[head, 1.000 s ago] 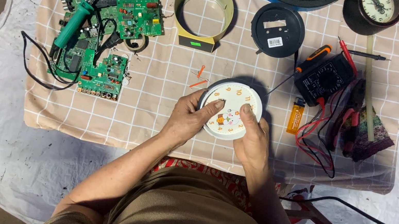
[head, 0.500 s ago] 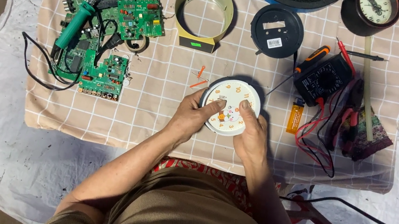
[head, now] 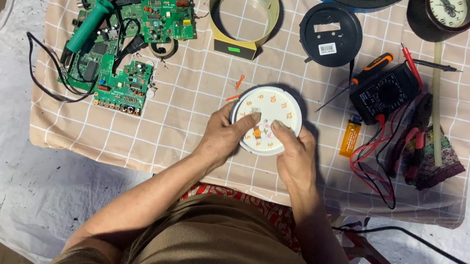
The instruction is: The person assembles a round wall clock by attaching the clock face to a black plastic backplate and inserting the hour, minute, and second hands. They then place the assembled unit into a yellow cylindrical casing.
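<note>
Green circuit boards [head: 131, 19] lie well off beyond the left hand [head: 223, 139], with a green-handled soldering iron [head: 92, 23] across them. Nearer, just beyond that hand's knuckles, two small orange clock hands [head: 236, 89] rest loose on the checked cloth [head: 188, 119]. The left hand cups the near left rim of the white clock face [head: 267, 118], fingers curled over it and one fingertip pressing toward the centre. The right hand [head: 298, 156] grips the opposite rim, its fingers on the dial too. So both hands hold the dial, which sits flat on the cloth between them. I would judge that the work goes best with the rim steadied evenly and only light pressure at the hub. Further right of the right hand lie a yellow lighter [head: 350, 139], a black multimeter [head: 382, 93] and red-handled pliers [head: 408, 144].
</note>
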